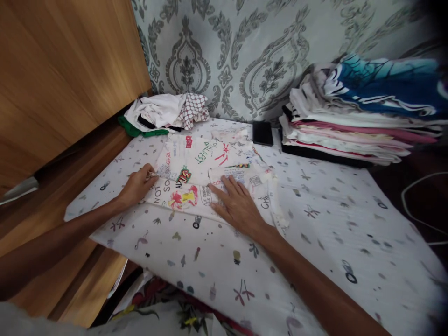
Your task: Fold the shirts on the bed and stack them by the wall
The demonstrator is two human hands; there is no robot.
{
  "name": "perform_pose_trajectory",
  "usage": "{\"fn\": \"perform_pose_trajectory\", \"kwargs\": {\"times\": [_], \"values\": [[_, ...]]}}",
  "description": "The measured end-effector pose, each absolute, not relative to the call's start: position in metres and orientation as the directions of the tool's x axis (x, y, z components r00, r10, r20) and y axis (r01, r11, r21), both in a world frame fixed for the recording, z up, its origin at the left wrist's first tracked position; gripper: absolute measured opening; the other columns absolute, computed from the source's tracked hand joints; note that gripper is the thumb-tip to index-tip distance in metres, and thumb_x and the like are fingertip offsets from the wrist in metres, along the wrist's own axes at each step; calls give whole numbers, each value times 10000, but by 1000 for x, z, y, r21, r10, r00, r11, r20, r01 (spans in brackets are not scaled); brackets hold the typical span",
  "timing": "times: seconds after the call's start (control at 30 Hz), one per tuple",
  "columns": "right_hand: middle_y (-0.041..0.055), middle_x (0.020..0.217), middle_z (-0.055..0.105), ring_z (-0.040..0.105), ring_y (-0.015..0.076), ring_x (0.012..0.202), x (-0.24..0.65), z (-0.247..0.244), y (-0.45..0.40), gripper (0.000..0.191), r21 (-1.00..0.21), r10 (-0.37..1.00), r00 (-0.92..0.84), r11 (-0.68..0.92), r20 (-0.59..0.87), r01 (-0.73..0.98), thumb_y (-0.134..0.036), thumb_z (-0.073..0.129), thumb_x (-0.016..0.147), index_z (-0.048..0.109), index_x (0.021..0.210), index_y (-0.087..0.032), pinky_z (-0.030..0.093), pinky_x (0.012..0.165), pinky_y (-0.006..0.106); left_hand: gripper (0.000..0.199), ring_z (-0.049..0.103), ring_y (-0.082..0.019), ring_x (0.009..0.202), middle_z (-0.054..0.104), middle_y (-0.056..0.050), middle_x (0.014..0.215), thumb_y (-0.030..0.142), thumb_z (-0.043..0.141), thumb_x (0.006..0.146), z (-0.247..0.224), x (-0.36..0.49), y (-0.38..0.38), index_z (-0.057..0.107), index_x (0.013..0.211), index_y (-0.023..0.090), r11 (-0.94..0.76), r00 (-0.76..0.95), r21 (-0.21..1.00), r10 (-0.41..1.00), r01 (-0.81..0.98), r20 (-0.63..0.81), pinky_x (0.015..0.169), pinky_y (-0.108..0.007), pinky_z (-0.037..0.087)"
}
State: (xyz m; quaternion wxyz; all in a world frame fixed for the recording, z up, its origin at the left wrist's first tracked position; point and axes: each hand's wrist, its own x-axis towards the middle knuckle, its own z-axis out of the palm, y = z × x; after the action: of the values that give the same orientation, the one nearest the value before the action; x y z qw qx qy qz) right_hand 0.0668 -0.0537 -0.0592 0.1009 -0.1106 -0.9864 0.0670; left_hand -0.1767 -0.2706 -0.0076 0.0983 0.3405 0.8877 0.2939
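A: What does the left hand (pixel 138 184) have hold of?

B: Its fingers are pinched together at the near left edge of the white printed garment (pixel 196 158), seemingly to keep that edge taut.

A: And the right hand (pixel 238 203)?

B: It grasps nothing. It lies palm down with fingers spread, on the near part of the cloth, right of the red and yellow print. I'd say the flat palm is there to steady the layers and press out creases while the other hand controls the edge.

A: Where is the garment itself?

B: Spread between and beyond both hands, on the patterned white cover (pixel 315 224). One part overlaps another near the right fingers; the broad flat surface probably helps it lie smooth.

A: What sits around it?

B: Behind it to the left, a loose heap of clothes (pixel 157 109); to the right, a stack of folded clothes (pixel 350 123), its edges roughly lined up, presumably so it stands steady. Both sit by the wall (pixel 231 56), which likely leaves working room in front. A flat black object (pixel 262 133) lies just left of the stack; I can't tell what it is.
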Motion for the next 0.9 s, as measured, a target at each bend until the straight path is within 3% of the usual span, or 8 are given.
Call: {"fn": "perform_pose_trajectory", "kwargs": {"times": [0.07,0.2,0.33,0.43,0.5,0.57,0.7,0.9], "values": [[72,1640,304,224,346,1518,67,-60,-54,585,-150,232,-955,967,187,206,-592,356,1001,419,1514,-319,287,1190,564,212,558,-194,702,562,23,700,443,506,881,-9,-179,-275,499,930,237,620,-722,471,690,627,53,655,-295,412],[103,1638,300,221,344,1519,68,-60,-52,622,-151,239,-955,965,174,214,-595,367,998,413,1523,-266,275,1198,558,295,633,-246,784,655,-39,851,423,467,939,-1,-182,-280,499,1144,213,711,-724,241,688,661,-46,699,-336,469],[158,1631,294,208,341,1523,67,-54,-57,618,-168,218,-953,968,210,185,-523,411,1004,421,1520,-183,271,1195,574,389,576,-369,1178,617,-186,1261,313,426,972,3,-164,-268,479,1330,169,609,-604,-37,791,792,95,925,-494,475],[162,1599,362,239,285,1521,62,-48,-67,514,-168,94,-960,984,263,50,-374,389,1027,471,1482,-149,235,1221,549,418,470,-293,1358,538,-186,1432,281,315,1028,-12,-130,-247,455,1399,149,237,-237,17,960,971,147,1125,-470,357],[158,1555,440,287,255,1506,60,-48,-73,492,-168,9,-967,985,256,-35,-332,383,1028,482,1471,-142,237,1231,524,512,380,-236,1447,447,-179,1538,397,300,1050,-26,-110,-235,358,1485,134,-24,11,108,992,994,123,1187,-405,293],[152,1539,464,305,247,1499,58,-50,-77,523,-175,-15,-972,983,236,-57,-364,397,1025,443,1498,-145,258,1228,519,691,243,-229,1520,310,-181,1622,543,328,1024,-37,-103,-231,207,1565,129,-122,110,146,990,982,85,1227,-409,213],[115,1597,376,264,237,1515,60,-53,-78,564,-175,-1,-978,984,207,-38,-425,383,1031,379,1536,-174,266,1232,515,834,141,-256,1547,197,-172,1657,656,302,988,-43,-132,-248,84,1608,142,8,-8,87,1000,996,-6,1243,-454,126],[74,1612,344,265,230,1514,63,-45,-78,554,-187,22,-981,982,194,-15,-450,397,1028,385,1532,-223,276,1241,492,783,216,-274,1530,247,-118,1647,644,276,995,-51,-181,-280,121,1618,197,219,-219,-19,975,975,32,1238,-465,166]]}}
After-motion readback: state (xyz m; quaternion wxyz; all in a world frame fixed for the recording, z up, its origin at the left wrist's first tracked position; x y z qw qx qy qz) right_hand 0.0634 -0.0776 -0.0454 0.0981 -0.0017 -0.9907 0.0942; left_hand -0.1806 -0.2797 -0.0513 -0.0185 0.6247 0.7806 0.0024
